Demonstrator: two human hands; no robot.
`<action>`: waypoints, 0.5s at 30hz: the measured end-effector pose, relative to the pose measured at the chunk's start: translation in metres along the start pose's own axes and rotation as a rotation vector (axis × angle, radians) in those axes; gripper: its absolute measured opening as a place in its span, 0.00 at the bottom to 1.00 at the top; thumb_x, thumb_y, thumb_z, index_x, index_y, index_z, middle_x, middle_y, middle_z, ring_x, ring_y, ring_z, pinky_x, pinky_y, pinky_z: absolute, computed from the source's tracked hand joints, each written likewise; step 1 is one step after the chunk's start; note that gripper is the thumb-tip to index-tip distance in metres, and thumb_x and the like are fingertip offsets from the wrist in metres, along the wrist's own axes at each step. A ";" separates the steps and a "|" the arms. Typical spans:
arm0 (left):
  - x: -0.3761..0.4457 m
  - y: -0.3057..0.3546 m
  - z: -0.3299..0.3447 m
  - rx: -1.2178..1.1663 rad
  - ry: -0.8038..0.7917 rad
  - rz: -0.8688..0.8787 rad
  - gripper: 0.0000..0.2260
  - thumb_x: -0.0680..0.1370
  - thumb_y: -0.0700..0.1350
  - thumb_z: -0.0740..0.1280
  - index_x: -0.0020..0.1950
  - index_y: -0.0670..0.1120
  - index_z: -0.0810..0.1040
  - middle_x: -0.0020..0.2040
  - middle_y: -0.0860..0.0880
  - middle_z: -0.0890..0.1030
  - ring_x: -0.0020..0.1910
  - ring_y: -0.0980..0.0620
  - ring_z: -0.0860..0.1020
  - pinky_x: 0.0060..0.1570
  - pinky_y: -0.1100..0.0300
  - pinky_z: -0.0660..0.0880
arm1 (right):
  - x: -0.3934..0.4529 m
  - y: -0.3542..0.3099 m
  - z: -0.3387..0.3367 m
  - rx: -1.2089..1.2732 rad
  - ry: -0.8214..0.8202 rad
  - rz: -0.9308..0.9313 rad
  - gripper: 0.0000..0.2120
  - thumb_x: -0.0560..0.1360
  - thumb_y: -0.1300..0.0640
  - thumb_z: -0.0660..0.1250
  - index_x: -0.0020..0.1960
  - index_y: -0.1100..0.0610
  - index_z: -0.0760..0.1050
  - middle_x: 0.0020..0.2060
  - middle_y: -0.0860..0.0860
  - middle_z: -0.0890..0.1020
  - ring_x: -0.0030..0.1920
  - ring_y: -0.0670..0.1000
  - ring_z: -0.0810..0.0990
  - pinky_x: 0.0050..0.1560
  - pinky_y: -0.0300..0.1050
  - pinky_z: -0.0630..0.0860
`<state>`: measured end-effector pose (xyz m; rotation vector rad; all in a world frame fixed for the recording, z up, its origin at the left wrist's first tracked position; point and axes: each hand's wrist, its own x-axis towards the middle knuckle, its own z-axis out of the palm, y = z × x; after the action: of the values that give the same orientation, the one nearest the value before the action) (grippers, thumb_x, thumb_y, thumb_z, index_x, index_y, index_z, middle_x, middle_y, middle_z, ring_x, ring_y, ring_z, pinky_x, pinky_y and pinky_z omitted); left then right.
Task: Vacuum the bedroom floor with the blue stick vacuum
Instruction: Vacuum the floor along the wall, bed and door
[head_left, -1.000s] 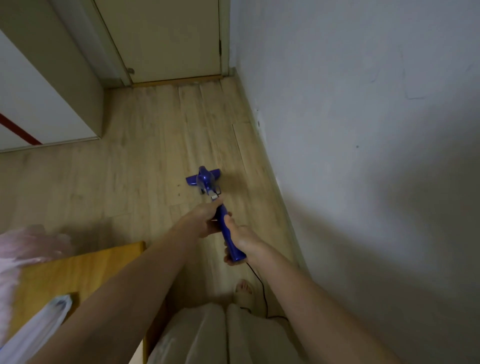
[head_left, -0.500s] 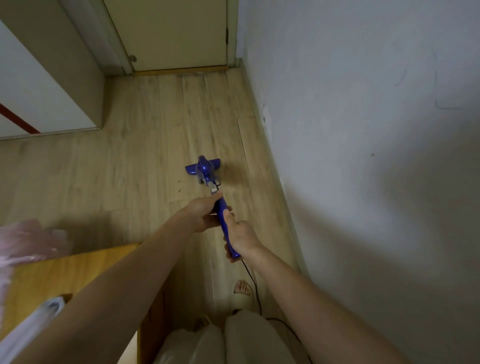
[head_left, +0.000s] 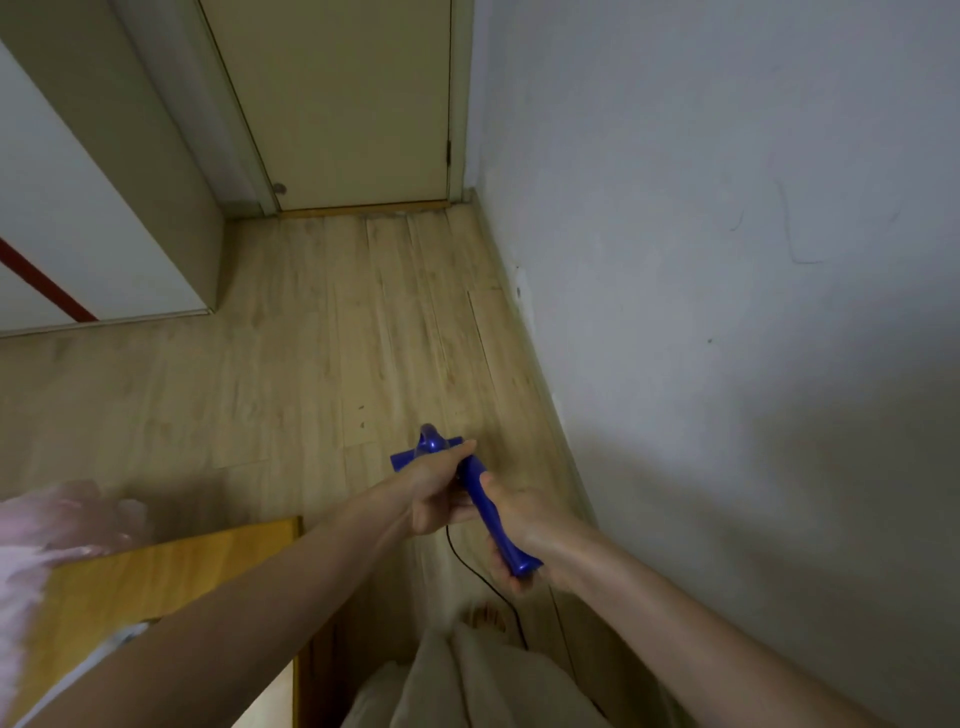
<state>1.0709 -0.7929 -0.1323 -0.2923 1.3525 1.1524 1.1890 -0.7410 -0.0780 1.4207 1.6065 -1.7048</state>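
Item: my right hand (head_left: 519, 530) gripped the rear of the blue stick vacuum's handle (head_left: 491, 512); my left hand (head_left: 441, 486) clasped it further forward. Black cord (head_left: 470, 566) hung beneath. Vacuum head (head_left: 428, 447) on the wooden floor (head_left: 311, 374), near the wall (head_left: 727, 260). Beyond: closed door (head_left: 353, 104).

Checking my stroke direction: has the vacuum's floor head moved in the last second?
Yes. The vacuum's floor head has drawn back toward the person, farther from the door threshold.
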 end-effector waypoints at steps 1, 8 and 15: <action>-0.003 -0.002 0.001 0.000 -0.007 -0.008 0.15 0.80 0.49 0.64 0.59 0.39 0.73 0.49 0.41 0.80 0.41 0.49 0.80 0.27 0.60 0.78 | -0.005 0.001 0.000 -0.014 0.010 0.000 0.27 0.82 0.39 0.50 0.58 0.62 0.71 0.29 0.53 0.75 0.18 0.46 0.72 0.21 0.36 0.69; -0.008 -0.003 -0.001 0.026 -0.037 -0.022 0.15 0.81 0.50 0.63 0.59 0.39 0.72 0.50 0.41 0.79 0.43 0.48 0.79 0.32 0.57 0.80 | -0.013 0.006 0.009 0.061 0.079 -0.010 0.24 0.81 0.38 0.53 0.55 0.59 0.71 0.29 0.52 0.76 0.22 0.47 0.73 0.22 0.38 0.70; 0.007 0.000 -0.013 0.012 -0.041 0.056 0.16 0.79 0.52 0.65 0.59 0.40 0.74 0.45 0.43 0.79 0.42 0.49 0.79 0.32 0.59 0.78 | 0.014 0.008 0.019 0.074 0.076 -0.079 0.19 0.81 0.38 0.51 0.49 0.53 0.69 0.31 0.52 0.77 0.25 0.46 0.74 0.24 0.38 0.72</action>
<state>1.0614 -0.7994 -0.1421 -0.2222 1.3377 1.1907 1.1823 -0.7558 -0.0975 1.4927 1.6759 -1.7920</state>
